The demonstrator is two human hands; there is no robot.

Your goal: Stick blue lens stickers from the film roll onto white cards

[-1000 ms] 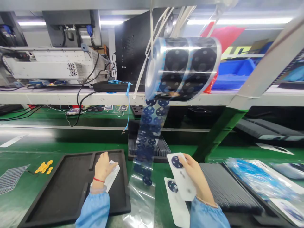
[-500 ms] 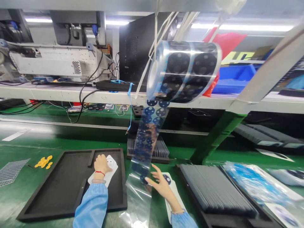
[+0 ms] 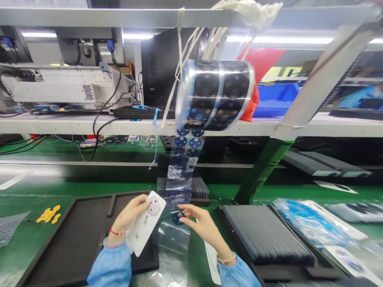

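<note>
My left hand (image 3: 129, 216) grips a white phone back cover (image 3: 143, 235) by its edge, tilted above the black tray (image 3: 73, 243). A round camera ring with small holes shows at the cover's upper end. My right hand (image 3: 204, 228) has thumb and fingers closed on a dark round sticker (image 3: 176, 218) in front of the clear film strip (image 3: 175, 239). Whether the sticker is fully off the film I cannot tell. The strip hangs from a roll of dark round stickers (image 3: 220, 93). Beneath my right forearm lies another white cover (image 3: 212, 261), partly hidden.
A black tray of upright grey sheets (image 3: 269, 235) stands to the right, beside blue and clear plastic wrap (image 3: 311, 223). Yellow pieces (image 3: 48, 214) lie at the left. A shelf edge (image 3: 143, 126) and a slanting post (image 3: 263, 171) cross the bench behind.
My left hand has lifted the white cover off the black tray and brought it right, towards the strip. My right hand has closed on the round sticker. The view has shifted slightly.
</note>
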